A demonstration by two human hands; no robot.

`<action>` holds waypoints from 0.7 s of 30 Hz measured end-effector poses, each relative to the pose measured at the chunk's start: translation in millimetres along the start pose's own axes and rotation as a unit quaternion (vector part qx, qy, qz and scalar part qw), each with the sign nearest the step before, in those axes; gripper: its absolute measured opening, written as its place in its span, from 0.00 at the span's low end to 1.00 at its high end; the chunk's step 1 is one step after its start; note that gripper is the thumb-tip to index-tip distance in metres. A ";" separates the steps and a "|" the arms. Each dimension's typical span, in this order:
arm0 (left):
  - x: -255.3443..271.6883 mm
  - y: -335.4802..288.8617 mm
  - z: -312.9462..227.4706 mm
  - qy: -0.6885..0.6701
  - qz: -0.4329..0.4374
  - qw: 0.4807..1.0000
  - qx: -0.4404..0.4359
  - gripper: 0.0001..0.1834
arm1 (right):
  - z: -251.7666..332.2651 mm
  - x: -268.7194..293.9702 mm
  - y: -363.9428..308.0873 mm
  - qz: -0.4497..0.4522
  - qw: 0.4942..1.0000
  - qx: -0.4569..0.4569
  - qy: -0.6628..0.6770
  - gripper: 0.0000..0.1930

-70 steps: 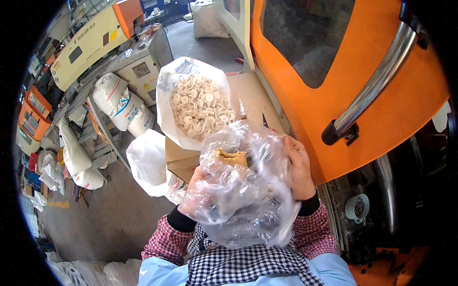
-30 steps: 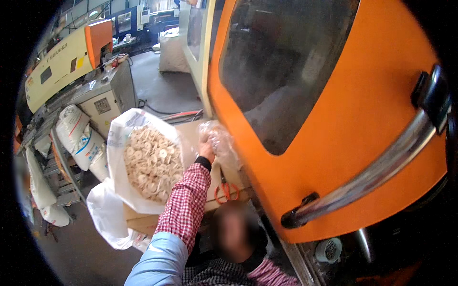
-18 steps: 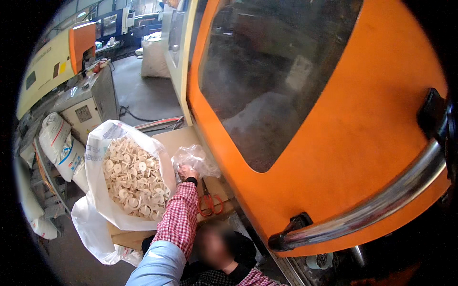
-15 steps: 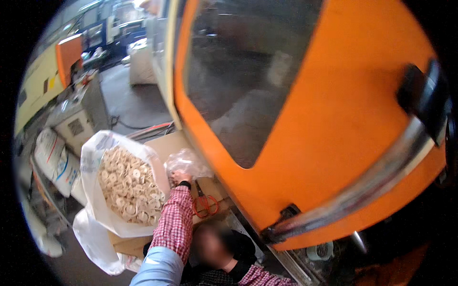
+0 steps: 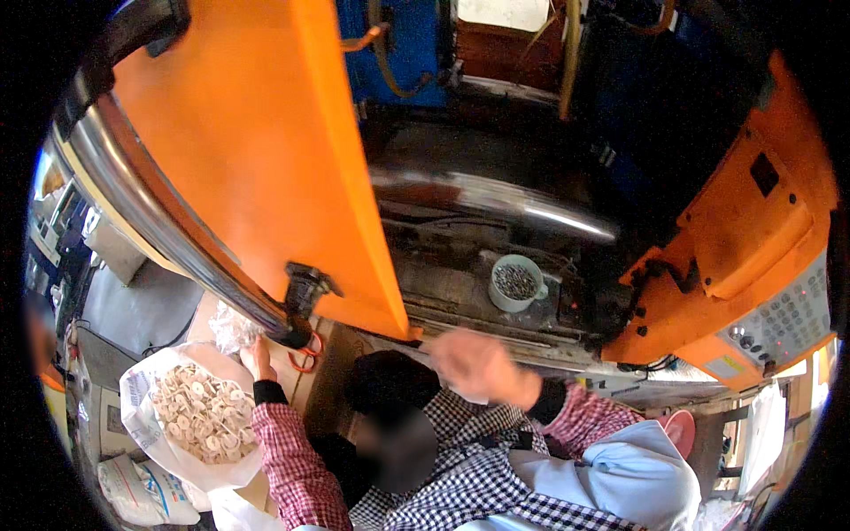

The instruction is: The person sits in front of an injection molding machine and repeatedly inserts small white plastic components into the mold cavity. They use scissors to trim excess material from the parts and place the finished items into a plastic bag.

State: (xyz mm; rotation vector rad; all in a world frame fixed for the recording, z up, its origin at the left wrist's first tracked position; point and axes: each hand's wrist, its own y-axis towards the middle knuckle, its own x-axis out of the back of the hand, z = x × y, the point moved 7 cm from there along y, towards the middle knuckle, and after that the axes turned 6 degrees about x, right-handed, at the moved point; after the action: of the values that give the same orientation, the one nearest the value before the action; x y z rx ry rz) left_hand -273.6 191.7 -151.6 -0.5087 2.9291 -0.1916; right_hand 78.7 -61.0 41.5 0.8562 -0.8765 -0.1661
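My left hand is at the near edge of a crumpled clear plastic bag, its fingers closed on the plastic; the fingertips are partly hidden. Beside it stands an open white sack full of small cream-coloured round parts. Red-handled scissors lie on cardboard right of this hand. My right hand is raised in front of the machine opening, near the lower corner of the orange door. Motion smears its fingers, so whether it holds anything cannot be made out.
Inside the machine, a pale green pail holds small dark metal pieces. An orange control panel with buttons stands at the right. A curved metal door handle runs along the left. A pink round object is at the lower right.
The view has swung right, bringing the machine's inside and control panel into sight. My right hand has come into view, raised and moving. My left hand stays at the clear bag.
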 end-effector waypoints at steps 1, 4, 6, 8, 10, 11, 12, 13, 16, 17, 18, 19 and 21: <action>38.6 -0.5 1.8 0.078 -0.060 0.995 -0.032 0.12 | -21.1 13.0 -1.3 0.016 0.997 -0.067 -0.038 0.08; 27.2 -70.5 -29.5 0.198 -0.054 0.967 -0.149 0.21 | -97.7 54.6 -22.8 0.094 0.946 -0.245 -0.190 0.11; -3.1 -130.5 -43.4 0.164 -0.041 0.974 -0.147 0.15 | -124.5 67.8 -29.1 0.166 0.930 -0.238 -0.227 0.12; -28.1 -183.4 -59.9 0.167 0.046 0.965 -0.198 0.18 | -142.5 56.1 -29.8 0.223 0.915 -0.250 -0.226 0.11; -47.0 -208.1 -57.2 0.171 0.071 0.971 -0.150 0.17 | -153.8 48.3 -31.3 0.237 0.913 -0.240 -0.231 0.11; -58.1 -217.5 -56.9 0.173 0.088 0.968 -0.161 0.16 | -156.1 45.7 -30.2 0.226 0.919 -0.223 -0.233 0.10; -67.4 -228.4 -56.1 0.176 0.103 0.964 -0.169 0.16 | -156.2 43.1 -29.9 0.217 0.926 -0.206 -0.233 0.10; -79.0 -242.9 -59.5 0.162 0.106 0.973 -0.123 0.16 | -158.7 40.4 -31.2 0.211 0.930 -0.204 -0.223 0.10; -114.0 -277.0 -72.0 0.197 0.170 0.956 -0.137 0.14 | -167.8 40.7 -26.2 0.207 0.936 -0.206 -0.198 0.08; -122.2 -282.0 -66.0 0.188 0.206 0.953 -0.114 0.13 | -166.1 39.1 -25.4 0.221 0.934 -0.214 -0.184 0.08; -137.9 -292.9 -70.8 0.174 0.243 0.949 -0.104 0.12 | -166.6 38.7 -27.9 0.234 0.930 -0.226 -0.172 0.08; -151.3 -298.7 -67.3 0.185 0.280 0.938 -0.091 0.11 | -170.2 37.6 -31.1 0.235 0.930 -0.228 -0.167 0.08; -178.9 -309.2 -62.6 0.188 0.344 0.920 -0.027 0.10 | -180.3 36.1 -38.2 0.238 0.930 -0.233 -0.156 0.07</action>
State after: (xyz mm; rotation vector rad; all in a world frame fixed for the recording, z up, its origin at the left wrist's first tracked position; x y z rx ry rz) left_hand -18.8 -29.3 -18.4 0.6355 3.2625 -0.1235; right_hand 241.9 3.4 -25.4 0.1576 -1.2548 -0.0792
